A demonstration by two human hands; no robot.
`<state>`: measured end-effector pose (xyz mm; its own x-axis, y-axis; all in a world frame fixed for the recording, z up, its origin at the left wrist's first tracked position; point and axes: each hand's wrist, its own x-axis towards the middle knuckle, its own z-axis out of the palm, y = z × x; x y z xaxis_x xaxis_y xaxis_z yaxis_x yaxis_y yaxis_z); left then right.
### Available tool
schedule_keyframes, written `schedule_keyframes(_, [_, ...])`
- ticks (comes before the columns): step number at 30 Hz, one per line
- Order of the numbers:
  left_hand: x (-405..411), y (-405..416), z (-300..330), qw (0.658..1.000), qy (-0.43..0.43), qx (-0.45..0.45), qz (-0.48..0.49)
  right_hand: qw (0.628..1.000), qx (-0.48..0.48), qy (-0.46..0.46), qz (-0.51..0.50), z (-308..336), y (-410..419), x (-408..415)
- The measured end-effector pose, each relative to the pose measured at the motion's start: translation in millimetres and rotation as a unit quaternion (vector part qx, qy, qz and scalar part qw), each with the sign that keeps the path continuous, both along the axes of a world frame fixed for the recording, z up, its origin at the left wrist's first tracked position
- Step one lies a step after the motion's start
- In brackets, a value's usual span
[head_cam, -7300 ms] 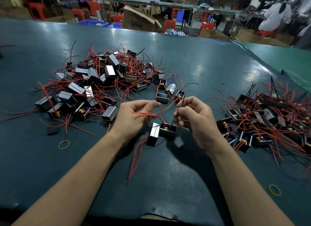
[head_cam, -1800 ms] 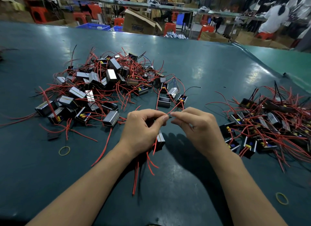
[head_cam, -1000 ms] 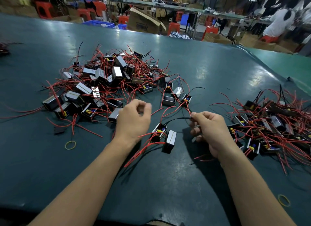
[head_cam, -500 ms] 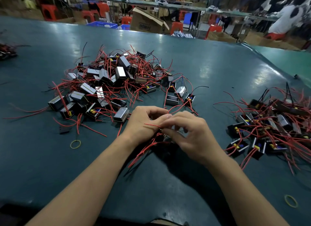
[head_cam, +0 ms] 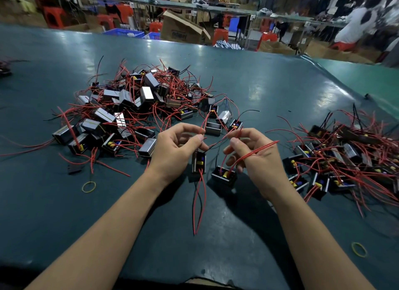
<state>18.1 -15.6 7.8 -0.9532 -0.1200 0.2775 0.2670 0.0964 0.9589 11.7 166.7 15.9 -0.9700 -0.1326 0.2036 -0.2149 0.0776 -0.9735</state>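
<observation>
Two small black box-shaped parts with red and black leads are between my hands above the dark green table (head_cam: 216, 257). My left hand (head_cam: 174, 151) pinches a red lead between thumb and forefinger, and one part (head_cam: 199, 162) hangs below it with its wires (head_cam: 199, 203) trailing toward me. My right hand (head_cam: 254, 158) pinches red leads, with one red wire looped over its back. The second part (head_cam: 224, 176) sits under that hand on the table. A thin black wire (head_cam: 216, 143) runs between the two hands.
A big tangled pile of the same parts (head_cam: 133, 110) lies to the far left of my hands. A second pile (head_cam: 345, 160) lies to the right. Yellow rubber bands (head_cam: 89, 186) (head_cam: 359, 249) lie on the table. Boxes, red stools and people stand beyond the far edge.
My hands were pressed together over the parts half a second ago. They have moved apart, and both parts and the wire between them now show.
</observation>
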Motion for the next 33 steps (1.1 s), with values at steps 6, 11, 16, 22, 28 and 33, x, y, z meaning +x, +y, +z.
schedule_keyframes(6, [7.3,7.9,3.8,0.999,0.038,0.000,-0.024,0.999,-0.026,0.043,-0.005,-0.3,-4.9,2.6])
schedule_keyframes(11, [11.1,14.7,3.8,0.996,0.055,0.014,-0.074,0.996,-0.028,0.081,-0.019,-0.3,-9.3,3.8])
schedule_keyframes(16, [9.0,16.2,0.9,0.994,0.082,-0.016,-0.076,0.994,-0.082,0.064,-0.024,1.4,-11.5,6.6])
schedule_keyframes(22, [6.8,19.9,-4.2,0.996,0.085,-0.013,-0.039,0.988,-0.153,0.028,-0.019,5.3,-15.5,7.0])
schedule_keyframes(28, [9.0,22.8,-4.5,0.996,0.080,0.006,-0.047,0.984,-0.174,0.022,-0.027,3.3,-13.3,3.4])
schedule_keyframes(33, [7.2,20.4,-3.7,0.994,0.103,-0.013,-0.040,0.979,-0.200,0.011,-0.042,2.8,-11.5,0.9])
